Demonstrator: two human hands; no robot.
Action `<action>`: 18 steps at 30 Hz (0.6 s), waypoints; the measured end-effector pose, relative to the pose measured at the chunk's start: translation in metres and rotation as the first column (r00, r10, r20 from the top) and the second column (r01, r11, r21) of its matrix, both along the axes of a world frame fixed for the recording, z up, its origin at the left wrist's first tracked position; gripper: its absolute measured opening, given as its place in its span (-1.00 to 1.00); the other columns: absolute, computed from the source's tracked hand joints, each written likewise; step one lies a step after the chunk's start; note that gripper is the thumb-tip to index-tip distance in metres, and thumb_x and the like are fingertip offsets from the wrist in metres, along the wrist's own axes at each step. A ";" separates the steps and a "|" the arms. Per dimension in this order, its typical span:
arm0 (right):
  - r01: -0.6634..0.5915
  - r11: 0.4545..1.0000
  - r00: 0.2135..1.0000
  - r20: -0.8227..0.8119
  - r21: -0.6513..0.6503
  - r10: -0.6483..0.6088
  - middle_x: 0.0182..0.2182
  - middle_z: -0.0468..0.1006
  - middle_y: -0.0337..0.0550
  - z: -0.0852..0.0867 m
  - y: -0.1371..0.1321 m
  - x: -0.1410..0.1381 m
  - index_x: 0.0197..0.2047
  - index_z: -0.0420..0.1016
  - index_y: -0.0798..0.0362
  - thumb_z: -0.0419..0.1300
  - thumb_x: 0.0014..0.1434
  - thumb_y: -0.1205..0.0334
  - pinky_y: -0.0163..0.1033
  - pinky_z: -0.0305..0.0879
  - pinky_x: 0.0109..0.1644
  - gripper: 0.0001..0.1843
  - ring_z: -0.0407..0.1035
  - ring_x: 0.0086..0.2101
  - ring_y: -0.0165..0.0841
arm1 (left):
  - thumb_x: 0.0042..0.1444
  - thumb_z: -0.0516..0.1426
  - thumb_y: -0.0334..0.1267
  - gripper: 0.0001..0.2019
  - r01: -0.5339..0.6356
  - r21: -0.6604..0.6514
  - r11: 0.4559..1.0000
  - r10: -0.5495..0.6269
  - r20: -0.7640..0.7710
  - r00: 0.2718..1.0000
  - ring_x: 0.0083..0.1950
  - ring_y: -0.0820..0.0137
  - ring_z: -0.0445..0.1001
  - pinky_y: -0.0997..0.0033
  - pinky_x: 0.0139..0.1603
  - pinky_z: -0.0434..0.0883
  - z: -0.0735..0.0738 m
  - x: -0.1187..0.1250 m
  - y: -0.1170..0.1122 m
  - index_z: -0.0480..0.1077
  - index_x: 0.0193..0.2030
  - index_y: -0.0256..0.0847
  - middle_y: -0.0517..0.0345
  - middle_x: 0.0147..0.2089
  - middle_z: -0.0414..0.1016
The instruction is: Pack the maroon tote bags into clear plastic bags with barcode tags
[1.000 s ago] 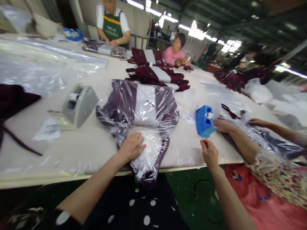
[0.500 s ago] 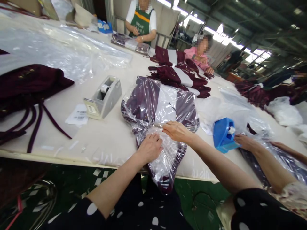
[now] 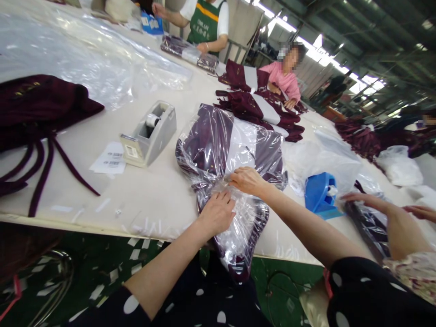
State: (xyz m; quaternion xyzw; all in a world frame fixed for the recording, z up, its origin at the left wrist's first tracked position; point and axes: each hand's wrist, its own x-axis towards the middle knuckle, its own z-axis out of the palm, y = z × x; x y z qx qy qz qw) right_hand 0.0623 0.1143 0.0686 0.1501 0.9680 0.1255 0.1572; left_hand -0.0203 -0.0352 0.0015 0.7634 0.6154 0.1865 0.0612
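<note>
A folded maroon garment with a white paper band, packed in a clear plastic bag (image 3: 204,141), lies in front of me. Its narrower lower part hangs over the table's front edge. My left hand (image 3: 218,212) rests palm down on the crumpled plastic, its fingers laid over the bag. Just above and to the right, my right hand (image 3: 245,180) pinches the plastic where it folds across the packet. Its fingertips are partly hidden by glare and the bag.
A grey tape dispenser (image 3: 163,131) and printed labels (image 3: 111,159) are to the left, beside maroon garments (image 3: 44,102). Behind the bag are more banded garments (image 3: 262,109). At right, a co-worker's hand (image 3: 371,202) is near a blue tape dispenser (image 3: 316,193). Two people work across the table.
The view has shifted slightly. My hands stay on the bag in nearly the same places. The co-worker's hand at right has lifted from the blue dispenser; the aproned person has raised an arm.
</note>
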 end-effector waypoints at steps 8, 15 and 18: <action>0.265 0.964 0.963 -0.047 -0.034 -0.267 -0.27 0.56 -0.04 -0.008 -0.008 -0.013 -0.18 0.51 0.08 0.14 0.12 0.06 -0.28 0.20 -0.23 -0.69 0.43 -0.22 -0.25 | 0.18 0.04 -0.15 -0.68 0.001 -0.028 1.000 0.000 0.035 0.999 0.21 0.16 0.22 0.14 0.18 0.18 0.002 0.000 0.001 0.34 -0.05 -0.35 -0.17 0.13 0.32; 0.382 0.919 0.918 -0.077 -0.097 -0.390 -0.27 0.57 0.00 -0.007 -0.012 -0.020 -0.19 0.53 0.09 0.18 0.02 -0.01 -0.24 0.28 -0.21 -0.62 0.45 -0.20 -0.17 | 0.17 0.04 -0.18 -0.69 -0.038 -0.021 0.999 0.039 0.053 0.998 0.19 0.16 0.25 0.14 0.21 0.19 0.000 0.002 -0.002 0.36 -0.03 -0.33 -0.12 0.14 0.33; 0.387 0.913 0.915 -0.072 -0.130 -0.398 -0.23 0.57 0.03 -0.004 -0.013 -0.019 -0.16 0.51 0.10 0.18 0.02 0.01 -0.23 0.30 -0.19 -0.61 0.45 -0.17 -0.15 | 0.16 0.03 -0.20 -0.69 -0.053 -0.032 0.998 0.055 0.068 0.996 0.22 0.17 0.23 0.12 0.25 0.17 -0.003 0.002 -0.001 0.36 0.00 -0.30 -0.10 0.16 0.33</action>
